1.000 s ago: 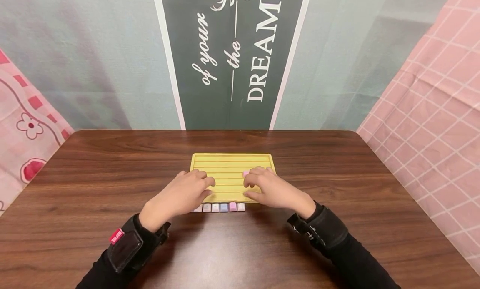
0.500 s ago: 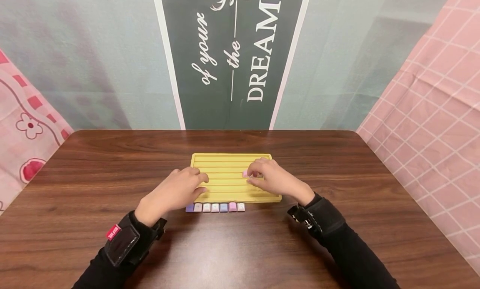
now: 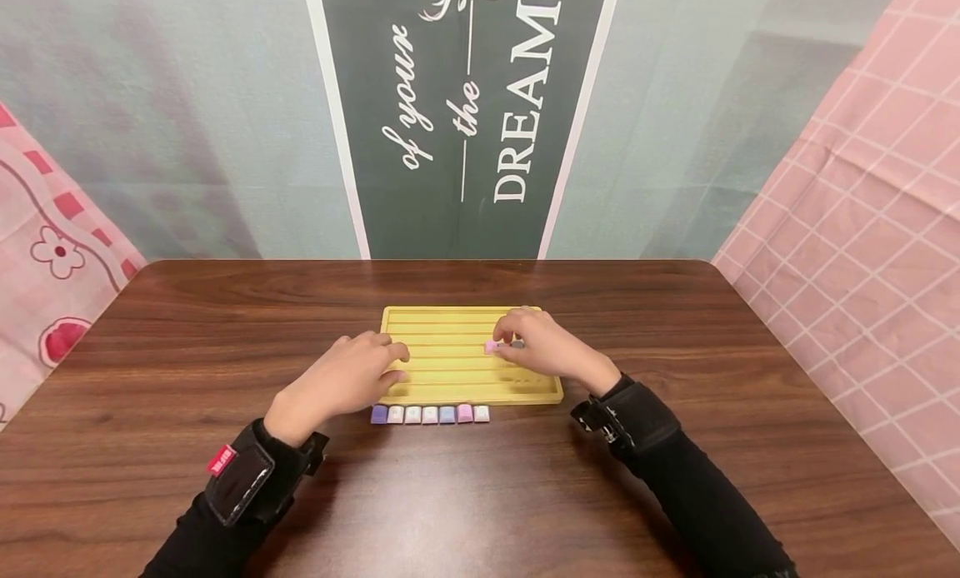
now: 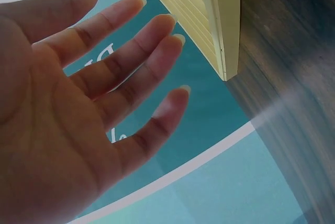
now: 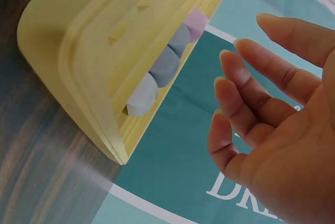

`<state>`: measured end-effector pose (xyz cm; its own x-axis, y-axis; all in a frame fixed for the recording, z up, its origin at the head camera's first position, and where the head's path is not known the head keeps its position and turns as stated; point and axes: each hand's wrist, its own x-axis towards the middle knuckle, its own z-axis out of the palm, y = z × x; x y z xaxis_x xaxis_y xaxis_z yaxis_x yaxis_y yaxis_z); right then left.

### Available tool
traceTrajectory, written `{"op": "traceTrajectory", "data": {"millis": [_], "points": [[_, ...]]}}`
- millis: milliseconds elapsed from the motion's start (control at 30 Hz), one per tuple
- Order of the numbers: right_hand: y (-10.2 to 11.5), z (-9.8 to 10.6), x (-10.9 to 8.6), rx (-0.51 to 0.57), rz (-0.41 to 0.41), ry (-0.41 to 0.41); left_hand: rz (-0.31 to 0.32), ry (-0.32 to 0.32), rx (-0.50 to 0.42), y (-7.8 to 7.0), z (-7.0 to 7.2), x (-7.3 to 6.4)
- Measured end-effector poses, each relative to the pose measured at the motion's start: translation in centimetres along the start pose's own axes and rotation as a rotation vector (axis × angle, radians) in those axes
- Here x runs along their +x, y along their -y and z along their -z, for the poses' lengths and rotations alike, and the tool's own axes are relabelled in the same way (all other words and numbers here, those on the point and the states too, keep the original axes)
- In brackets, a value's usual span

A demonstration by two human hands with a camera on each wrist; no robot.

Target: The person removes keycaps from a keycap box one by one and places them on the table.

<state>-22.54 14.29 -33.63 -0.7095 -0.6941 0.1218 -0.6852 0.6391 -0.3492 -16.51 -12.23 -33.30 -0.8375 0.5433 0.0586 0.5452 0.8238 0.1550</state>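
A yellow ridged tray (image 3: 442, 376) lies on the table, its grooves running left to right. Over its left edge hovers my left hand (image 3: 358, 373), fingers loosely bent; the left wrist view shows the palm (image 4: 68, 130) bare. My right hand (image 3: 546, 343) is above the tray's right part, beside a pink keycap (image 3: 491, 347). Seen from the right wrist, that keycap (image 5: 197, 24) sits in one groove with grey keycaps (image 5: 165, 68) and a whitish one (image 5: 142, 96). The right fingers are apart from them and hold nothing. In the head view the hand partly covers that row.
Along the tray's front side a row of loose keycaps stands on the wooden table (image 3: 480, 486), from a purple keycap (image 3: 379, 415) at the left through white ones to a blue (image 3: 447, 415), a pink and a white. A printed curtain (image 3: 240, 128) hangs behind.
My right hand has moved away from me, up over the keycaps in the tray. The left hand has drawn back to the left, uncovering the purple keycap at the row's end.
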Motion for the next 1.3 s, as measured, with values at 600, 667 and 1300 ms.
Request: {"op": "traceTrajectory", "data": {"millis": [600,667,1300], "points": [[-1.0,-1.0,1.6,-0.076,-0.131,0.061,0.03,0.022,-0.019,0.5,0.0,0.0],[-1.0,-1.0,1.7,-0.075,-0.141,0.07,0.034,0.027,-0.023,0.6,0.0,0.0],[-0.7,-1.1,2.0,-0.097,-0.139,0.103,0.042,0.045,-0.033,0.6,0.0,0.1]]}}
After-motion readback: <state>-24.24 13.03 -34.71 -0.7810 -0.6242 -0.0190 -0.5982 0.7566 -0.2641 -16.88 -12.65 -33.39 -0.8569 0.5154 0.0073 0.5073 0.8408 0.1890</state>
